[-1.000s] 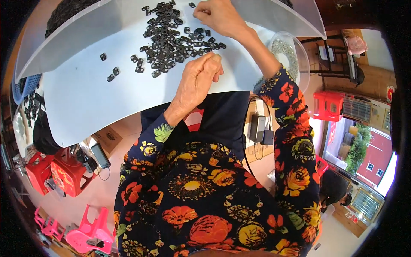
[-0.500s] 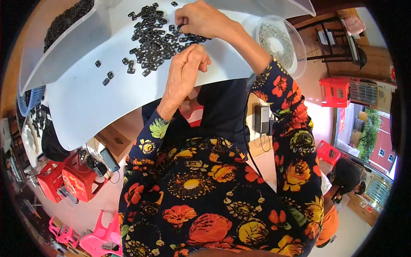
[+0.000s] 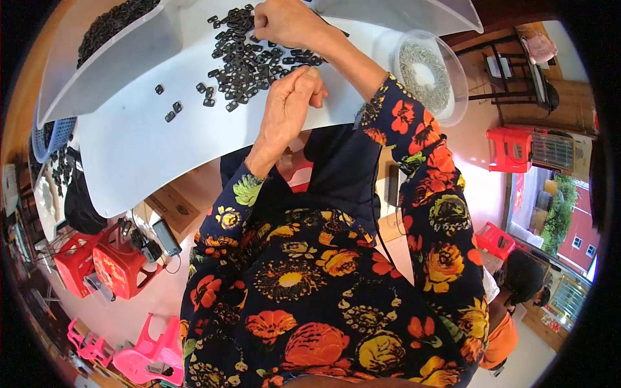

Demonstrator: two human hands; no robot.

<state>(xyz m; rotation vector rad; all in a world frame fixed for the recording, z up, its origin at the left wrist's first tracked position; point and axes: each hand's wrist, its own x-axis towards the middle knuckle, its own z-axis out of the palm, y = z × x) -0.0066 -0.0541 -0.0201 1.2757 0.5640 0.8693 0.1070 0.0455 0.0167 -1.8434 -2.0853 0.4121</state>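
Observation:
A pile of small black plastic pieces with holes (image 3: 242,71) lies on the white tabletop (image 3: 149,139). My left hand (image 3: 289,103) is closed in a loose fist just in front of the pile's near right side. Whatever it holds, if anything, is hidden in the fingers. Over the far right part of the pile, my right hand (image 3: 288,24) reaches down with bent fingers pressed together; its fingertips are mostly hidden, and I cannot make out what they hold. Several single black pieces (image 3: 173,111) lie apart, left of the pile.
A clear round tub of small silvery parts (image 3: 424,74) stands at the right. At the far left, a translucent bin (image 3: 119,29) holds many black pieces, with a blue basket (image 3: 55,137) below it. Red stools (image 3: 123,262) stand on the floor; another person (image 3: 501,339) is at lower right.
My right hand has moved left and farther away over the pile. My left hand stays closed in front of it. The whole view has shifted slightly.

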